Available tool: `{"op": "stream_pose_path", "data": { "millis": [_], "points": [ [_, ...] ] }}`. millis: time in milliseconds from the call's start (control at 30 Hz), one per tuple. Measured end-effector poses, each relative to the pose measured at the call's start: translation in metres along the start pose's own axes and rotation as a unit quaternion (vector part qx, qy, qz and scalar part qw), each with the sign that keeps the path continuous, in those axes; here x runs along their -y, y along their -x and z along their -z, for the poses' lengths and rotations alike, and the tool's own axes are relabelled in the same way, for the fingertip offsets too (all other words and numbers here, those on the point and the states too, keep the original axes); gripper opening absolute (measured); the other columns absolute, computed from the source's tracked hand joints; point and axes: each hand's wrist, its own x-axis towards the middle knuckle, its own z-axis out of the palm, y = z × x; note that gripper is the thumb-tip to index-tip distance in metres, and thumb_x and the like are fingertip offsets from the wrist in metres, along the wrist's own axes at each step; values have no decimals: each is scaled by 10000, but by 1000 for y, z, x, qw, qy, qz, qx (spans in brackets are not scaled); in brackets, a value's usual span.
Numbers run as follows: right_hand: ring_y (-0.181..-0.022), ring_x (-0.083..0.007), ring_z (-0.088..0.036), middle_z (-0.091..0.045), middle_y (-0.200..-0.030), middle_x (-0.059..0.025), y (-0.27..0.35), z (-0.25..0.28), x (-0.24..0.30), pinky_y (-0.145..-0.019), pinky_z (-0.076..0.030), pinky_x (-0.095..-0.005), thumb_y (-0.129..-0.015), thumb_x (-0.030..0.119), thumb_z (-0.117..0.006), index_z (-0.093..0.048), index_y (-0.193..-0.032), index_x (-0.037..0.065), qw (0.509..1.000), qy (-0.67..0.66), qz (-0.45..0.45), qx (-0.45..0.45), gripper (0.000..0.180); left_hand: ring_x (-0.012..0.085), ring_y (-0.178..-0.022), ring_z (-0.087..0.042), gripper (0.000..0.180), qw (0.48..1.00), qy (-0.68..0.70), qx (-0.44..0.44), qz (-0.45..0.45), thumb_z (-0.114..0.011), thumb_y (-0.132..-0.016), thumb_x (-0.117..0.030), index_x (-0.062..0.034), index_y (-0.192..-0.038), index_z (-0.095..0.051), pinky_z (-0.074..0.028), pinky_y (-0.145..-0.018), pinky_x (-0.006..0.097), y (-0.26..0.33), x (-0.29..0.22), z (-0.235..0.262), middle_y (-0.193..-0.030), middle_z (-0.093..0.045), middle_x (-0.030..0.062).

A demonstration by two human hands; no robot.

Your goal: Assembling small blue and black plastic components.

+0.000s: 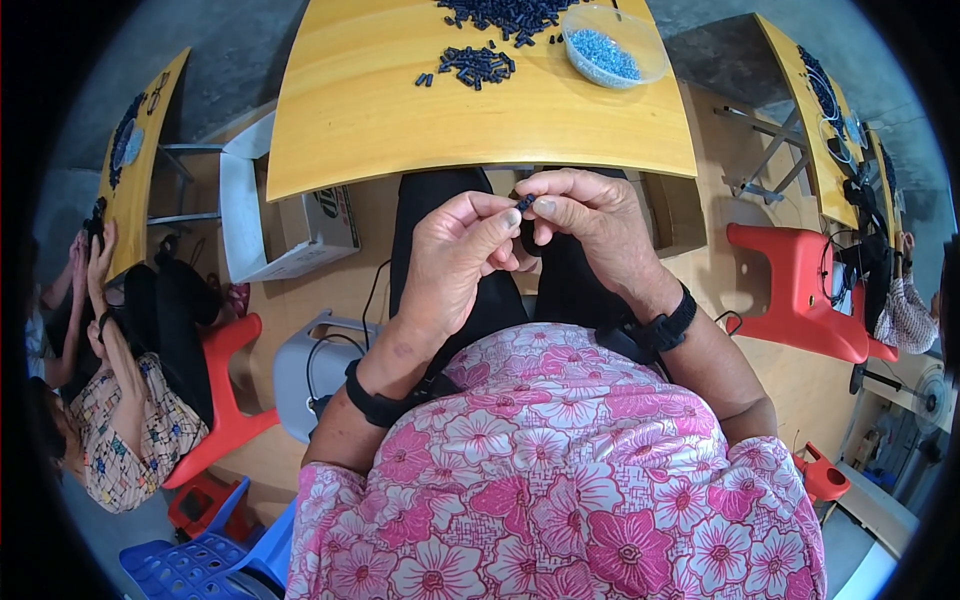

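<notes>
Left hand [452, 260] and right hand [598, 225] were close together over the lap [572, 282], both pinching a tiny dark part [525, 202]; a soft, steady pinch looked best, with thumbs kept low so the part showed; on the surface [400, 125] lay a small pile [478, 67] and a big pile [505, 15], both dark, with a bowl [650, 62] of blue bits [604, 57] near; the surface's edge stood between hands and piles; a white box [341, 226] sat below, to the left.
</notes>
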Motion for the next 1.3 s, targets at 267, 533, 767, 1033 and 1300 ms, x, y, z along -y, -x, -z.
{"op": "stream_pose_path", "data": {
  "millis": [267, 533, 767, 1033, 1300],
  "points": [
    [-565, -72, -564, -625, -703, -26, -2, -1, -2, -474, -454, -205, -913, 102, -586, -655, -1061, -7, 998, -46, -48, 5, 197, 61, -678, -527, 147, 999, 33, 13, 30, -593, -925, -130, -25, -1028, -601, -500, -623, 222, 0, 1, 4, -867, -602, 27],
    [-610, -67, -566, -626, -737, -22, -4, -2, -5, -489, -456, -205, -936, 114, -555, -643, -1069, -9, 996, -77, -42, 12, 202, 65, -697, -550, 164, 998, 49, 16, 40, -563, -941, -123, -7, -1049, -604, -525, -651, 224, 0, -3, 0, -895, -611, 46],
    [-643, -60, -535, -607, -757, -11, -2, 1, -2, -537, -457, -200, -950, 123, -531, -630, -1063, -14, 992, -104, -63, 45, 204, 64, -714, -571, 169, 996, 60, 37, 46, -559, -944, -132, -8, -1049, -604, -547, -658, 223, 0, -1, 3, -918, -620, 55],
    [-651, -57, -472, -547, -736, 16, -4, 4, -5, -603, -432, -203, -946, 127, -541, -634, -1059, 2, 986, -150, -45, 54, 192, 61, -681, -578, 174, 998, 18, 36, 54, -569, -943, -164, -12, -1022, -601, -529, -661, 238, 2, -7, -6, -931, -656, 96],
    [-668, -58, -475, -551, -741, 16, -2, 5, -3, -617, -418, -199, -926, 140, -572, -642, -1031, 5, 990, -120, -8, 75, 185, 79, -699, -598, 177, 998, 23, 52, 38, -625, -894, -84, -3, -1044, -579, -530, -655, 233, 3, -6, -8, -932, -656, 105]
  ]
}}
